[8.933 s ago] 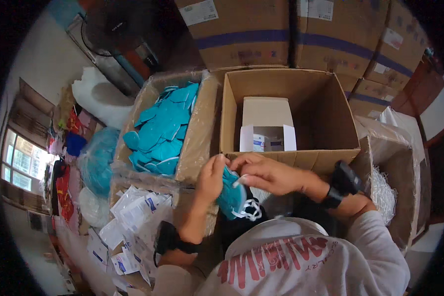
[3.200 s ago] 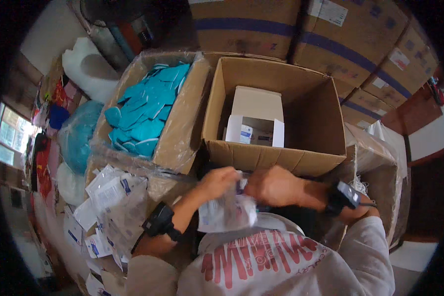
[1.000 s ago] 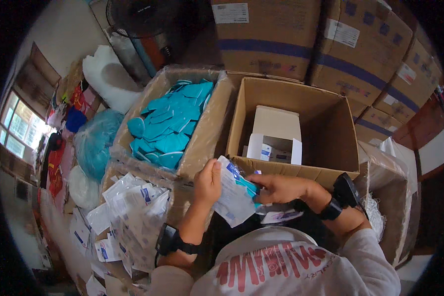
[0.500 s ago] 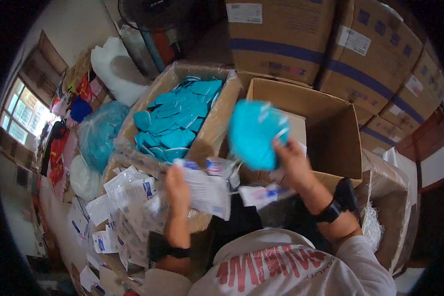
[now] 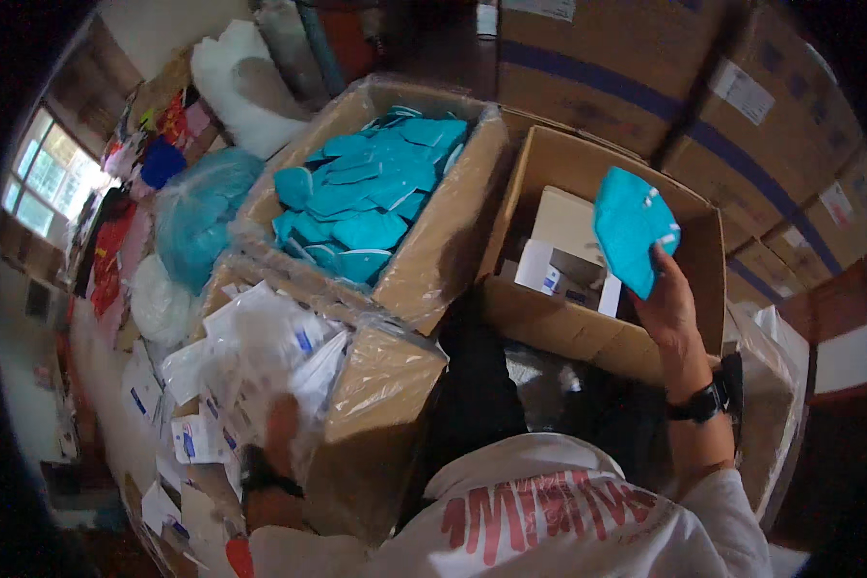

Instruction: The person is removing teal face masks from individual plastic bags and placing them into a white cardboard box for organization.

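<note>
My right hand (image 5: 669,303) grips a teal face mask (image 5: 631,231) by its lower edge, fingers closed on it. The mask is held above an open cardboard box (image 5: 602,342) on the right. Inside that box sits a small white carton (image 5: 534,265) with its flap up. My left hand (image 5: 281,433), smeared by motion, is at the pile of clear and white plastic packets (image 5: 260,337) on the left; its fingers cannot be made out. Beyond the packets, a plastic-lined box (image 5: 424,289) holds a heap of teal masks (image 5: 375,183).
Large sealed cartons (image 5: 587,82) with a blue stripe are stacked behind the open box. A clear bag of teal items (image 5: 207,202) and a white sack (image 5: 240,82) stand at the far left. Another plastic-lined box (image 5: 771,356) is at my right.
My right hand has carried the teal mask to the right, over the open box. My left hand has moved left and down to the packets; the packets it held no longer show in it.
</note>
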Demonstrator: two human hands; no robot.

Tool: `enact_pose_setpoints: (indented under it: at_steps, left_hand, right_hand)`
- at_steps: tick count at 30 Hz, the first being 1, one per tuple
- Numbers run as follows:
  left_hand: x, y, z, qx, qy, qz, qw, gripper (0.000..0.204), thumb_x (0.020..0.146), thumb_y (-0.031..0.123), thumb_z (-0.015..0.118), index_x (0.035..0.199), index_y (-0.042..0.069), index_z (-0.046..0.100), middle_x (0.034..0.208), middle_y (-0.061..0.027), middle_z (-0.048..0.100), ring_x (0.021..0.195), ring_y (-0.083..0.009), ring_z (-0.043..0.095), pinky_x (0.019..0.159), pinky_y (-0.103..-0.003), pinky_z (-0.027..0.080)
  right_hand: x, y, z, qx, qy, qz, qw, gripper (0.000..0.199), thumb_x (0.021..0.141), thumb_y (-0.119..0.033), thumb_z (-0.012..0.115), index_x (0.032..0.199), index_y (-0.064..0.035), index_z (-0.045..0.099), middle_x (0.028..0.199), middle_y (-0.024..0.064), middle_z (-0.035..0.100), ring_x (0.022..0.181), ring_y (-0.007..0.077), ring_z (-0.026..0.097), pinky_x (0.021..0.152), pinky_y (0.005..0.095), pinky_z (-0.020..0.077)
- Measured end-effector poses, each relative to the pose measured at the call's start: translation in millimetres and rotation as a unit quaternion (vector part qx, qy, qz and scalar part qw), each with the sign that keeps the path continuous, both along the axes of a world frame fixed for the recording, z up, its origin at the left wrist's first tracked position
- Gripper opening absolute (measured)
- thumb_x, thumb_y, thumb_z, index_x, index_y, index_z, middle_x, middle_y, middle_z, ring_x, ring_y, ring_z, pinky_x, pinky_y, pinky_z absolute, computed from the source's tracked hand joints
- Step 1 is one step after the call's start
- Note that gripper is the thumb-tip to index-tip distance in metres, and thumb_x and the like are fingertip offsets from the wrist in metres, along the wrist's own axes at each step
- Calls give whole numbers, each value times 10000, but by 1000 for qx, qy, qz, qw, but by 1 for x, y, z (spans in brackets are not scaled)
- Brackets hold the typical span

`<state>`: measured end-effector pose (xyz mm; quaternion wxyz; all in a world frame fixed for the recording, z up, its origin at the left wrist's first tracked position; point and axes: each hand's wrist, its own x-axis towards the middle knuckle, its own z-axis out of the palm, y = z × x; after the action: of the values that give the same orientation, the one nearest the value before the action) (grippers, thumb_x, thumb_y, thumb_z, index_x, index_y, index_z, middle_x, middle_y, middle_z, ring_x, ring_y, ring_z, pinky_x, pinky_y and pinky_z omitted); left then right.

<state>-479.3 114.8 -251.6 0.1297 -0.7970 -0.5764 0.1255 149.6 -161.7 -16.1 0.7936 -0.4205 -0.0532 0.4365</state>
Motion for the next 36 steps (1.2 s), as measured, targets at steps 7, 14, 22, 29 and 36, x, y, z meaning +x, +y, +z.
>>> enact_pose_setpoints:
  at_steps: [7,14,22,29,36]
  left_hand:
    - [0,-23,-9,-112,-170,216,955,266,835,148,447,1028,-3,551,1012,-159,566,914,-264,548,806,-371,428]
    - [-51,-15,62,55,-581,291,758,227,835,156,461,944,-2,583,947,-120,582,838,-215,563,733,-353,451]
    - [254,-99,226,-224,-665,-242,670,222,847,174,489,955,5,583,1055,-113,561,1002,-180,505,852,-296,394]
    - [412,-162,311,-130,-583,-406,691,421,717,180,687,1094,66,538,1266,-173,404,1172,-323,397,948,-387,339]
    - [442,-194,260,-264,-732,-241,580,582,783,199,652,1218,-9,326,1157,-134,464,1061,-213,462,894,-326,373]
  right_hand:
    - [-17,0,13,21,91,44,995,355,856,-294,530,1072,-18,471,940,111,576,801,212,584,669,302,505]
    - [-22,-6,3,104,147,141,974,321,871,-306,492,1011,-17,507,891,123,601,716,220,596,559,294,503]
    - [-46,3,19,69,36,264,961,365,884,-282,495,1147,-32,457,980,104,582,896,195,574,745,327,494]
    - [-50,-27,48,-32,-592,127,795,265,857,-191,562,1045,-14,503,1034,63,505,970,163,480,823,288,402]
    - [-60,-42,27,-15,-279,-2,960,323,876,-230,536,1109,-18,464,1042,57,528,935,127,496,813,280,421]
